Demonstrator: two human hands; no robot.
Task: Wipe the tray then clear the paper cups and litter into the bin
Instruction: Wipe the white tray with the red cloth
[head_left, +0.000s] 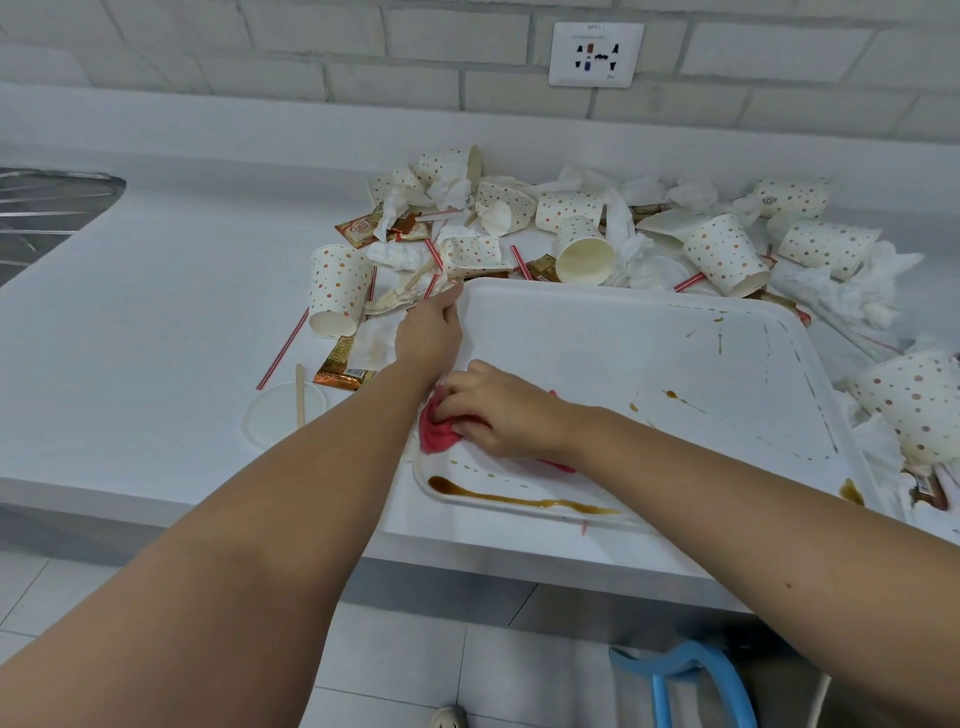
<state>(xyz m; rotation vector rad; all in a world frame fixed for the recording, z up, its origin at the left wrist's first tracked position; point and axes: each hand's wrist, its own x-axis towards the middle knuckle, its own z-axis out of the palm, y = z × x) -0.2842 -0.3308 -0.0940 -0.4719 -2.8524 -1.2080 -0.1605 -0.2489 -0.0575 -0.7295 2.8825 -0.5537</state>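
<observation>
A white tray (649, 338) lies on the white counter, streaked with brown liquid along its near rim and dotted with brown spots on the right. My left hand (428, 327) grips the tray's far left corner. My right hand (493, 410) presses a crumpled red cloth (436, 428) onto the tray's left side, fingers curled over it. Several polka-dot paper cups (724, 254) lie tipped among crumpled tissues (841, 291), red-striped straws (283, 348), sachets (343, 366) and wooden stirrers behind and beside the tray. No bin is in view.
A sink's metal rim (57, 192) shows at the far left. A clear plastic lid (283, 415) with a stirrer sits left of the tray. A wall socket (596, 54) is above. A blue chair (691, 675) stands below the counter edge.
</observation>
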